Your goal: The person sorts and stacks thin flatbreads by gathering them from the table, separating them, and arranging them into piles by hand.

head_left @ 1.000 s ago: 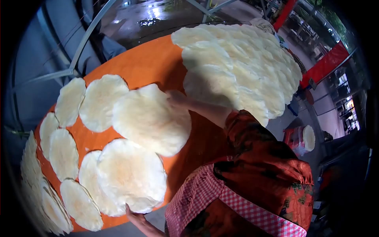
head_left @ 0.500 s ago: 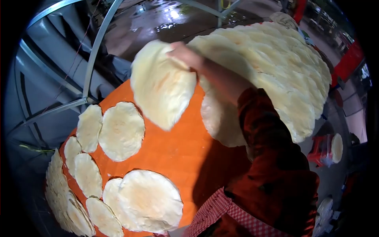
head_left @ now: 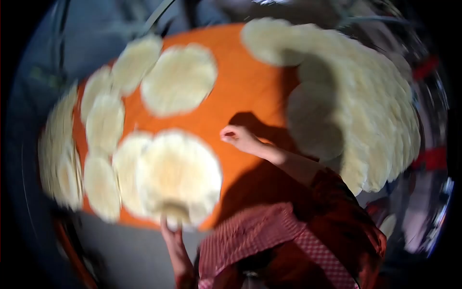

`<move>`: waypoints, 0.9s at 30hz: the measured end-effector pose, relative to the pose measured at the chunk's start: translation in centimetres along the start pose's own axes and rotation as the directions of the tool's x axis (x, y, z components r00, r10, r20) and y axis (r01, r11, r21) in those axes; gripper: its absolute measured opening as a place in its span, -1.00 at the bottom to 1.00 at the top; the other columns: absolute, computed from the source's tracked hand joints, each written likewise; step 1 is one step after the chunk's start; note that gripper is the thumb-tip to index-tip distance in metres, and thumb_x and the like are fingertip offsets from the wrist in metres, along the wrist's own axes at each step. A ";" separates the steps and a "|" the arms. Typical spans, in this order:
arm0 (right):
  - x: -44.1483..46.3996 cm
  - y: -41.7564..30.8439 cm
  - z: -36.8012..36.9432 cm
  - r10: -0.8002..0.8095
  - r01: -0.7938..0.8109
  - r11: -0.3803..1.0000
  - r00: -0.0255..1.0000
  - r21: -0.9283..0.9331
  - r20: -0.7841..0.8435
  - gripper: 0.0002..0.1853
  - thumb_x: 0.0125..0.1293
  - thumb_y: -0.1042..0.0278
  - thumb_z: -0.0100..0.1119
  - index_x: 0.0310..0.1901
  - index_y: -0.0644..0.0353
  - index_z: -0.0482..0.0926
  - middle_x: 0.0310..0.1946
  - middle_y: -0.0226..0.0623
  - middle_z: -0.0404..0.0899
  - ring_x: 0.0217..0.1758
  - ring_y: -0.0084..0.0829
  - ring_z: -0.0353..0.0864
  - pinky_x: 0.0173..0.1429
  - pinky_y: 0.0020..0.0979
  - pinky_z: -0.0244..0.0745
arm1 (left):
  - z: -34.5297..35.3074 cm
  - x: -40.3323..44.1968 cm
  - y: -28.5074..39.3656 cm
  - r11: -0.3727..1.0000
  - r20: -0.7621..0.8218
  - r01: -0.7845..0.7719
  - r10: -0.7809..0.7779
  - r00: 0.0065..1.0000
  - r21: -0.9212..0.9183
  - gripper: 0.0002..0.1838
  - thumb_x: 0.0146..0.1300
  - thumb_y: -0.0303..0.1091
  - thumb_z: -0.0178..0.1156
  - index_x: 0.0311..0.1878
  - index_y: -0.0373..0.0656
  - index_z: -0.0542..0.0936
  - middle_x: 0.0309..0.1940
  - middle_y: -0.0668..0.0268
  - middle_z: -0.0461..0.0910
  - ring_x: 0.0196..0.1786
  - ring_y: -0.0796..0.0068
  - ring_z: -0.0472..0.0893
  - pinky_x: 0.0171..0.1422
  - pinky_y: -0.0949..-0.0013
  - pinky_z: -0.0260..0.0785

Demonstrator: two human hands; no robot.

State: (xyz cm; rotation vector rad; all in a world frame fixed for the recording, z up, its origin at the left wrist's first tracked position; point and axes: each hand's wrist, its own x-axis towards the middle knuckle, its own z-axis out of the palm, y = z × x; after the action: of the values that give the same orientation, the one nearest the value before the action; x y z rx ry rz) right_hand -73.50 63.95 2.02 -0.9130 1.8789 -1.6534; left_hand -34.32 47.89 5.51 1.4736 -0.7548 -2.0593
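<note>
Near the front edge of the orange-covered table (head_left: 250, 96), my left hand (head_left: 174, 236) pinches the near rim of a large round flatbread (head_left: 180, 166). That flatbread partly overlaps another flatbread (head_left: 127, 173) to its left. My right hand (head_left: 239, 138) is over the bare orange cover, right of the large flatbread, its fingers curled in with nothing visible in them. At the far edge lies a single flatbread (head_left: 269, 41), touching the overlapping flatbreads on the right. Motion blurs the view somewhat.
Many overlapping flatbreads (head_left: 380, 111) cover the right side. Several more lie on the left, including a round flatbread (head_left: 180, 79) and a smaller flatbread (head_left: 105, 123). A layered pile of flatbreads (head_left: 57, 149) is at the far left edge. Metal frame bars (head_left: 159, 14) stand behind.
My right hand has let go of the flatbread it held up and has come back toward me. My left hand now shows at the near flatbread's rim. The camera view has shifted.
</note>
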 end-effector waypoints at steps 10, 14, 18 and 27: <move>-6.4 -11.4 25.5 0.363 -0.074 0.874 0.756 -0.480 0.544 -0.71 0.29 0.26 0.16 -0.06 0.27 0.54 -0.16 -0.06 0.59 -0.16 -0.26 0.61 -0.08 -0.26 0.52 | -0.7 1.4 0.7 0.986 0.202 -0.106 0.130 0.971 -0.125 -0.50 0.23 -0.43 0.20 0.22 -0.25 0.32 0.05 0.20 0.50 0.05 0.34 0.53 0.09 0.29 0.45; -6.0 -6.5 26.4 0.385 -0.250 0.899 0.842 -0.359 0.378 -0.83 0.32 0.41 0.10 -0.19 0.34 0.60 -0.35 -0.15 0.64 -0.34 -0.38 0.62 -0.22 -0.35 0.52 | -2.5 0.8 1.2 0.956 0.361 0.064 0.046 0.931 -0.288 -0.47 0.24 -0.36 0.20 0.26 -0.16 0.32 0.11 0.23 0.47 0.13 0.33 0.51 0.17 0.21 0.42; -6.3 -7.0 26.0 0.292 -0.174 0.938 0.861 -0.299 0.417 -0.79 0.28 0.43 0.14 -0.14 0.40 0.57 -0.32 -0.17 0.66 -0.25 -0.42 0.61 -0.11 -0.35 0.50 | -2.7 1.5 0.7 0.990 0.250 -0.070 0.099 0.963 -0.120 -0.49 0.25 -0.36 0.17 0.25 -0.22 0.34 0.13 0.19 0.48 0.14 0.27 0.51 0.18 0.20 0.42; 6.7 -7.6 9.5 -0.172 0.178 0.984 0.975 -0.025 0.142 -0.84 0.24 0.37 0.11 -0.46 0.20 0.56 -0.55 -0.44 0.53 -0.42 -0.53 0.48 -0.30 -0.31 0.39 | -10.2 10.4 -0.8 0.980 0.309 0.189 -0.163 0.937 -0.055 -0.51 0.33 -0.24 -0.05 0.21 -0.39 0.34 0.15 0.05 0.46 0.19 0.11 0.46 0.28 0.05 0.30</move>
State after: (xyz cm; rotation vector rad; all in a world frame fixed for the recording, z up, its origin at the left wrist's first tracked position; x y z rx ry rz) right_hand -69.74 52.21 8.50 -1.2087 1.7842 -1.6114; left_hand -27.68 39.93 -4.82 1.2319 -0.6585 -2.4601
